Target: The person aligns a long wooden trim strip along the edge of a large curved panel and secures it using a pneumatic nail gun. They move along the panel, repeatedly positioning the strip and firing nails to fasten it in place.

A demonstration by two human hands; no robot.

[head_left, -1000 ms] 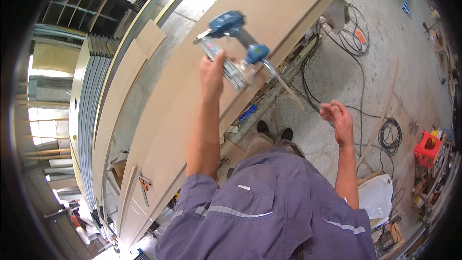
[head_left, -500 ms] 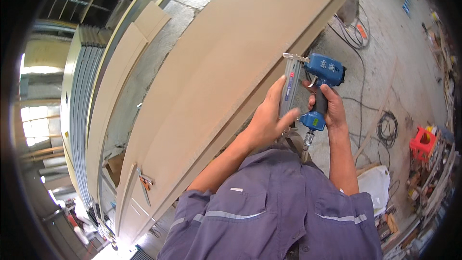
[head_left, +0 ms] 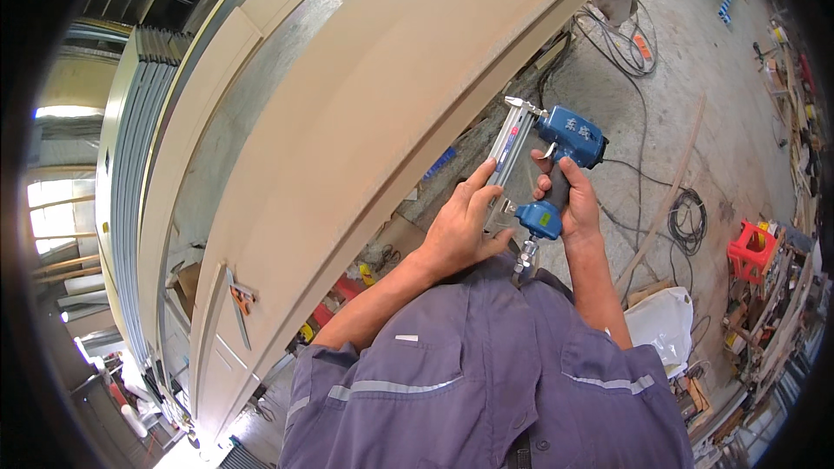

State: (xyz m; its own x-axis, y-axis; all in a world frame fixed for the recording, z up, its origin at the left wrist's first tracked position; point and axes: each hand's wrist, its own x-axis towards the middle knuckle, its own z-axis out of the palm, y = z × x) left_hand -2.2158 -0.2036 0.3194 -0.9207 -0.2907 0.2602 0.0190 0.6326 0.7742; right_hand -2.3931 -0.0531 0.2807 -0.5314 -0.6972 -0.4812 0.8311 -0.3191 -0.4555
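Observation:
A blue nail gun [head_left: 573, 134] with a dark grip and a silver magazine stands upright in front of my body. My right hand [head_left: 580, 204] is closed around its grip, with a finger near the trigger. Along the lower part of the magazine [head_left: 514, 141], the outstretched fingers of my left hand [head_left: 460, 224] rest against its side, and the thumb points away from it toward the gun's base. A metal air fitting [head_left: 526, 256] hangs below the handle. Left of my hands lies a long beige board [head_left: 347, 139].
On the board's near end lies a square with an orange part [head_left: 241, 297]. Stacked grey panels [head_left: 135, 182] stand further left. To the right, a coiled cable [head_left: 688, 221], a red stool [head_left: 752, 252] and a white bag [head_left: 665, 330] are on the concrete floor.
My left hand has slid lower along the magazine. The nail gun has shifted a little left in view and its magazine leans more. The whole view has turned slightly.

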